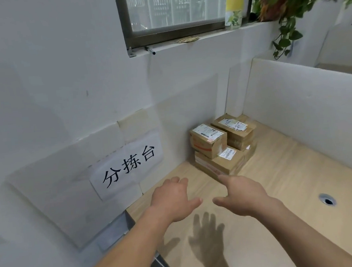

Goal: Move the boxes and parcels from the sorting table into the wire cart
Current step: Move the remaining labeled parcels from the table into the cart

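Observation:
A small stack of brown cardboard boxes stands in the far corner of the wooden sorting table (282,177). On top at the left sits a box with a white label (209,141), another labelled box (235,133) beside it at the right, and a flat wide box (221,164) lies underneath. My left hand (172,198) and my right hand (241,193) hover above the table in front of the stack, both empty with fingers apart. The right fingertips are close to the bottom box. No wire cart is in view.
White walls close the table at the back and right. A paper sign with black characters (129,167) is taped to the left wall. A cable hole (327,200) sits in the tabletop at right. Above are a window, a bottle (234,7) and a hanging plant (287,0).

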